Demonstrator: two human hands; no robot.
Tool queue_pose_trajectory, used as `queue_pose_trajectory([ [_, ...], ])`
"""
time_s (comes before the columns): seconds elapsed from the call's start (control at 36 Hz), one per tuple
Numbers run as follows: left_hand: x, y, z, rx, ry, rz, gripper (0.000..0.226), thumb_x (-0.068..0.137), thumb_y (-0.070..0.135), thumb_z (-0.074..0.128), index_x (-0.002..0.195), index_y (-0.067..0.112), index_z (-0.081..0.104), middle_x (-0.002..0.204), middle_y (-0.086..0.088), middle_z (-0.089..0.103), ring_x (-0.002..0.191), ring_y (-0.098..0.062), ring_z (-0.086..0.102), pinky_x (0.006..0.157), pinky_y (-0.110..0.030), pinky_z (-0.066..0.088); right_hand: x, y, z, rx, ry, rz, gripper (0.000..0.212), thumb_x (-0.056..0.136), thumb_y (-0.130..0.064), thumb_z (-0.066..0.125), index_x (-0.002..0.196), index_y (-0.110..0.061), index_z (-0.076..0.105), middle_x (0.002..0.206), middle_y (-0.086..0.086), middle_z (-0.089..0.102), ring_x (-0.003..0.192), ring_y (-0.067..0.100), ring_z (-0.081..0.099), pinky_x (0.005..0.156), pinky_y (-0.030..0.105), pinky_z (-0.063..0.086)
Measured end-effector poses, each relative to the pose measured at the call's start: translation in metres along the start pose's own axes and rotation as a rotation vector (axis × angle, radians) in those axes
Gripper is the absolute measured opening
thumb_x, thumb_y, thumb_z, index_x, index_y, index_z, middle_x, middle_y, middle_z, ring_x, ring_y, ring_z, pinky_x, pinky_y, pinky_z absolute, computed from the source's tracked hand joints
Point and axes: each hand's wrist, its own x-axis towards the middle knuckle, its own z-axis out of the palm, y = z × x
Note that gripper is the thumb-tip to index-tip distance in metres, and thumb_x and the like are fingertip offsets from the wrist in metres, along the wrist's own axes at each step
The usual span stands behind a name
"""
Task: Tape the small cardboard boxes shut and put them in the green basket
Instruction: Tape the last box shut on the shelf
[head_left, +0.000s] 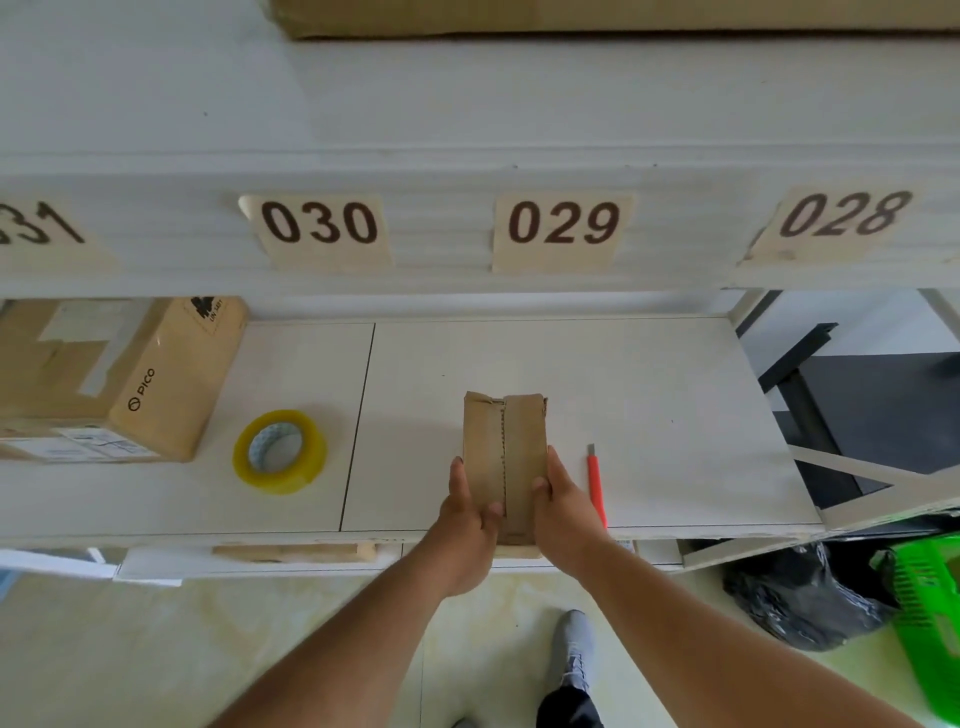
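Note:
A small brown cardboard box (504, 447) lies on the white shelf, its two top flaps meeting along a middle seam. My left hand (467, 512) holds its near left side, thumb on the top flap. My right hand (563, 512) holds the near right side, thumb on the other flap. A roll of clear yellowish tape (280, 451) lies flat on the shelf to the left. A red utility knife (596, 483) lies just right of my right hand. The green basket (930, 618) stands on the floor at the lower right, partly cut off.
A large PICO cardboard box (119, 379) fills the shelf's left end. The white shelf (649, 415) has an upper beam with labels 030, 029, 028. A black plastic bag (800, 603) lies on the floor beside the basket. My shoe (571, 654) is below.

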Motion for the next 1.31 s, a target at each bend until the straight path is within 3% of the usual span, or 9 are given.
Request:
queue_pose_trajectory([
  [0.11,0.000,0.002,-0.015,0.040,-0.024,0.010,0.076,0.101,0.051,0.042,0.157,0.038,-0.007,0.156,0.005,0.038,0.135,-0.021,0.047,0.114,-0.038,0.038,-0.004,-0.009,-0.014,-0.038,-0.085,0.026,0.056,0.107,-0.021,0.027,0.161,-0.034,0.018,0.125,-0.004,0.062,0.124,0.014,0.057,0.115,0.036,0.032],
  [0.42,-0.002,0.009,-0.016,0.141,0.136,0.044,0.060,0.104,0.043,0.037,0.159,0.025,0.022,0.147,-0.005,0.053,0.130,-0.024,0.053,0.111,-0.037,0.043,0.003,-0.003,-0.016,-0.276,-0.095,-0.016,0.057,0.107,-0.017,0.032,0.160,-0.027,0.014,0.133,0.001,0.056,0.120,0.024,0.061,0.109,0.040,0.048],
  [0.61,-0.005,0.007,-0.035,0.093,0.032,0.075,0.050,0.101,0.046,0.044,0.150,0.035,0.037,0.143,0.004,0.055,0.126,-0.017,0.056,0.108,-0.037,0.047,0.011,0.000,-0.021,-0.267,-0.123,-0.036,0.051,0.107,-0.018,0.031,0.157,-0.020,0.027,0.136,-0.007,0.051,0.153,0.014,0.014,0.128,0.040,-0.007],
  [0.69,0.001,0.001,-0.060,-0.002,0.014,0.043,0.060,0.099,0.047,0.053,0.154,0.031,0.033,0.139,0.006,0.055,0.120,-0.018,0.057,0.099,-0.031,0.048,0.013,-0.003,-0.029,-0.133,-0.114,0.027,0.049,0.102,-0.033,0.040,0.149,-0.021,0.033,0.139,-0.011,0.049,0.147,0.017,0.029,0.120,0.037,0.023],
  [0.78,0.017,-0.022,-0.101,0.018,0.180,0.059,0.052,0.098,0.037,0.059,0.146,0.020,0.049,0.133,0.000,0.062,0.118,-0.019,0.060,0.102,-0.031,0.047,0.005,-0.005,-0.036,-0.025,-0.054,0.038,0.048,0.097,-0.042,0.047,0.143,-0.034,0.037,0.123,-0.010,0.046,0.089,0.000,0.035,0.083,0.028,0.036],
  [1.0,0.054,-0.142,-0.196,0.684,0.419,-0.146,0.068,0.084,0.030,0.060,0.149,0.021,0.042,0.160,-0.008,0.035,0.139,-0.033,0.043,0.108,-0.045,0.044,-0.032,0.002,-0.052,-0.062,0.205,0.055,0.053,0.105,-0.031,0.046,0.156,-0.022,0.036,0.154,-0.003,0.048,0.136,0.018,0.050,0.095,0.025,0.036],
  [1.08,0.044,-0.146,-0.194,0.916,0.403,-0.147,0.052,0.091,0.027,0.056,0.142,0.027,0.046,0.139,-0.005,0.055,0.113,-0.022,0.061,0.082,-0.031,0.048,-0.045,0.014,-0.053,-0.031,0.250,0.070,0.054,0.106,-0.030,0.049,0.157,-0.021,0.035,0.158,-0.004,0.043,0.143,0.015,0.042,0.096,0.021,0.032],
  [1.14,0.044,-0.145,-0.195,0.968,0.447,-0.109,0.040,0.092,0.023,0.053,0.132,0.022,0.054,0.113,-0.004,0.064,0.099,-0.021,0.063,0.078,-0.029,0.047,-0.052,0.018,-0.054,-0.022,0.263,0.055,0.054,0.106,-0.031,0.051,0.157,-0.022,0.035,0.158,-0.005,0.043,0.143,0.014,0.043,0.099,0.022,0.035],
  [1.31,0.024,-0.129,-0.197,0.640,0.418,-0.066,0.039,0.094,0.030,0.056,0.132,0.028,0.053,0.136,-0.010,0.060,0.116,-0.035,0.061,0.094,-0.040,0.046,-0.077,0.009,-0.058,-0.019,0.361,-0.026,0.053,0.103,-0.036,0.055,0.153,-0.027,0.040,0.153,-0.007,0.049,0.137,0.011,0.048,0.108,0.029,0.040],
])
